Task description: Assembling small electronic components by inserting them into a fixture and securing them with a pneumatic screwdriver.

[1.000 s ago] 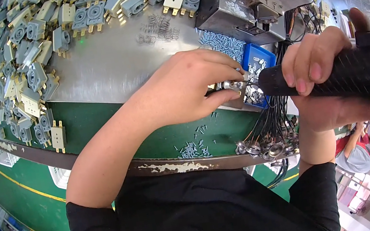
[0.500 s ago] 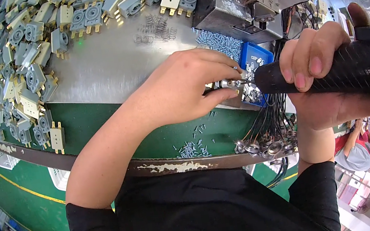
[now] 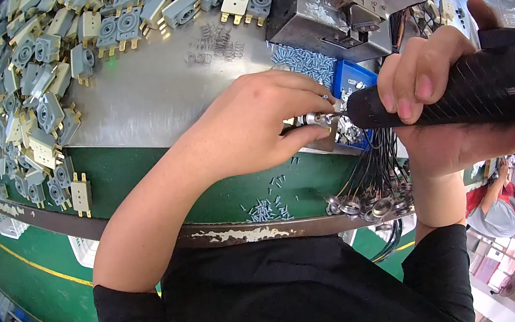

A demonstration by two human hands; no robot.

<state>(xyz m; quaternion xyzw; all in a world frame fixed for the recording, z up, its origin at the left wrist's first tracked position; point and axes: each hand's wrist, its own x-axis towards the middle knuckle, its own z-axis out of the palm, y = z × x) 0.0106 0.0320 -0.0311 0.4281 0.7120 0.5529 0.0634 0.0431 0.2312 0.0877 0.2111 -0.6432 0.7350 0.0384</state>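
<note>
My left hand (image 3: pixel 268 119) pinches a small silvery metal part (image 3: pixel 312 120) between thumb and fingers, above the table edge. Much of that part is hidden by the fingers. My right hand (image 3: pixel 443 141) is wrapped round a thick black power screwdriver (image 3: pixel 496 93), held nearly level. Its nose points left at the metal part, with a thin bit between them; whether the bit touches a screw there I cannot tell. Under the nose stands a blue tray (image 3: pixel 356 71) holding small whitish pieces.
Grey and cream plug-like units (image 3: pixel 51 113) with brass prongs are heaped at the left and back. Loose springs (image 3: pixel 215 43), blue-silver screws (image 3: pixel 306 62) and a metal fixture (image 3: pixel 356 17) lie beyond my hands. Black wires with round metal ends (image 3: pixel 382 206) hang over the front edge. Another person (image 3: pixel 501 213) sits far right.
The screwdriver and my right hand have shifted slightly left, bringing the nose closer to the metal part. My left hand keeps its pinch almost in place.
</note>
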